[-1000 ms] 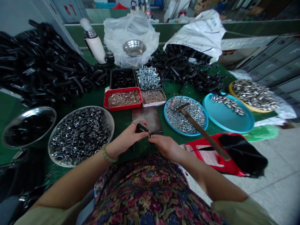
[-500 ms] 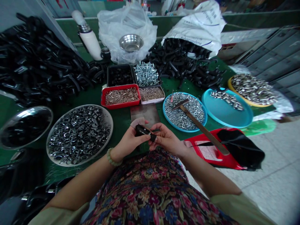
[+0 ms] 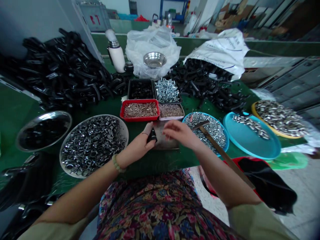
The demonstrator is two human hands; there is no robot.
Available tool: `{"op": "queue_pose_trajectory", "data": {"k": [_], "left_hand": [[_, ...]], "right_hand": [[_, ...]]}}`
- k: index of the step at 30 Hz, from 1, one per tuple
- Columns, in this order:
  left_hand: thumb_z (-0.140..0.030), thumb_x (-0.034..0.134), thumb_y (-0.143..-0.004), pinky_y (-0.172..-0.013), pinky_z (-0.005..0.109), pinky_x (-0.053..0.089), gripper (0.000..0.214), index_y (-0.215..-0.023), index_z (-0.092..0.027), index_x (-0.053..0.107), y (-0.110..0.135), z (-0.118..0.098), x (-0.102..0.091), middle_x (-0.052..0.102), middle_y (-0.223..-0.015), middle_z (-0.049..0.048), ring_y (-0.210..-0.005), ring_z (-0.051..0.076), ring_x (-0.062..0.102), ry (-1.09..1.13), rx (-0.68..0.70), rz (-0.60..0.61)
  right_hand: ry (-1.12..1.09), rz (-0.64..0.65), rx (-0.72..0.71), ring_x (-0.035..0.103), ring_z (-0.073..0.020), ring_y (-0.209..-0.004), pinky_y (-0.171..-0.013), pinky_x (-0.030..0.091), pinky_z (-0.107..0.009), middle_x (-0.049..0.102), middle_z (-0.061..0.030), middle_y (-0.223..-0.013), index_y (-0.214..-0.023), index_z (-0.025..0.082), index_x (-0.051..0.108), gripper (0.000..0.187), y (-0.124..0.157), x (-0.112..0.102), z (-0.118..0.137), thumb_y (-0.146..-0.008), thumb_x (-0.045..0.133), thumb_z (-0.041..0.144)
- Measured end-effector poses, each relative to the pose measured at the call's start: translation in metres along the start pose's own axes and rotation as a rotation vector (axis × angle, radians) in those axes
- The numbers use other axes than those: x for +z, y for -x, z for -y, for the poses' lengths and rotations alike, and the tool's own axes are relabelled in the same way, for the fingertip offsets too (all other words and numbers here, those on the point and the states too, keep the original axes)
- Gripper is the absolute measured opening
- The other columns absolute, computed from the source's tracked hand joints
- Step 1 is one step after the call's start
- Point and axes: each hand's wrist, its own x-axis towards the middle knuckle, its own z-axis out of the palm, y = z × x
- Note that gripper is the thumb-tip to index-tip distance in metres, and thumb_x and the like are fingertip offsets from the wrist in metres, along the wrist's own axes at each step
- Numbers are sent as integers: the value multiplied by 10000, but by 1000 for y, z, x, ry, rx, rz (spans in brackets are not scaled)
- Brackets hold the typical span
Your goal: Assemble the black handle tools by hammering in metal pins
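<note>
My left hand (image 3: pixel 140 146) is closed around a short black plastic part (image 3: pixel 152 135), like a small handle, upright near the left edge of a flat metal plate (image 3: pixel 166 141). My right hand (image 3: pixel 181 133) hovers over the right side of that plate, apart from the black part. Its fingers point left, loosely bent and slightly blurred, with nothing plainly in them. Just beyond the hands lie a red tray (image 3: pixel 140 118) of thin copper-coloured pins and a white tray (image 3: pixel 172 117) of tiny metal pieces.
A hammer (image 3: pixel 220 150) lies across a blue tray (image 3: pixel 228 141) of small nuts. Left stands a round tray (image 3: pixel 126 128) of metal rings. Screws (image 3: pixel 167 90) fill a back tray. Piles of black handles (image 3: pixel 67 73), a thermos (image 3: pixel 117 59) and another blue tray (image 3: pixel 262 148) surround the area.
My right hand has let go of the black part and moved up and right over the plate. My left hand has turned the part more upright. The camera view has tilted up.
</note>
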Motion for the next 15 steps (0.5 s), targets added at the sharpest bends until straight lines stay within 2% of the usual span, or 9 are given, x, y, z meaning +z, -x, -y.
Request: {"op": "queue_pose_trajectory", "data": {"k": [1, 2, 4, 6, 8, 12, 15], "left_hand": [[-225, 551, -838, -1057, 431, 366, 653, -1438, -161, 299, -7, 5, 1, 548, -1276, 151, -1198, 265, 516, -145, 61, 35], [-205, 586, -804, -1090, 458, 319, 656, -1412, -147, 346, -15, 9, 5, 550, -1283, 164, -1220, 281, 500, -283, 122, 78], [-185, 614, -772, -1138, 493, 223, 598, -1339, -125, 437, -28, 17, 17, 579, -1252, 177, -1229, 294, 492, -506, 222, 137], [-189, 599, -788, -1157, 510, 162, 519, -1290, -127, 481, -34, 22, 29, 596, -1239, 174, -1219, 286, 501, -629, 266, 134], [-208, 597, -804, -1164, 533, 103, 469, -1262, -162, 505, -33, 26, 36, 573, -1297, 153, -1229, 277, 490, -669, 287, 86], [-237, 600, -815, -1143, 589, 9, 440, -1248, -254, 524, -19, 28, 36, 566, -1319, 83, -1232, 270, 471, -634, 243, -48], [-224, 602, -792, -1114, 546, 146, 486, -1268, -257, 510, -13, 26, 34, 574, -1301, 79, -1228, 273, 464, -552, 188, -82]], "right_hand": [[280, -96, -57, 648, -167, -848, -773, 516, -325, 666, -63, -941, -943, 172, 572, 136, -27, -7, 2, -899, 537, 296], [558, -128, -94, 630, -194, -934, -840, 493, -345, 662, -92, -988, -908, 156, 606, 121, -55, -10, 3, -891, 539, 255], [992, -47, -103, 599, -241, -1046, -902, 462, -367, 645, -164, -1091, -960, 111, 649, 187, -107, -8, 1, -904, 502, 210], [1121, 21, -90, 602, -289, -1056, -901, 459, -394, 649, -227, -1082, -950, 58, 675, 199, -144, 0, -4, -876, 516, 151], [1147, 65, -96, 619, -311, -1027, -888, 460, -412, 662, -251, -1046, -930, 35, 687, 199, -164, 8, -9, -855, 516, 102], [1175, 110, -143, 616, -302, -1029, -890, 447, -398, 669, -231, -1053, -947, 55, 682, 179, -169, 9, -15, -860, 532, 100], [1163, 95, -150, 603, -271, -1028, -876, 439, -361, 661, -203, -1079, -980, 75, 656, 157, -162, 1, -11, -871, 564, 141]]}}
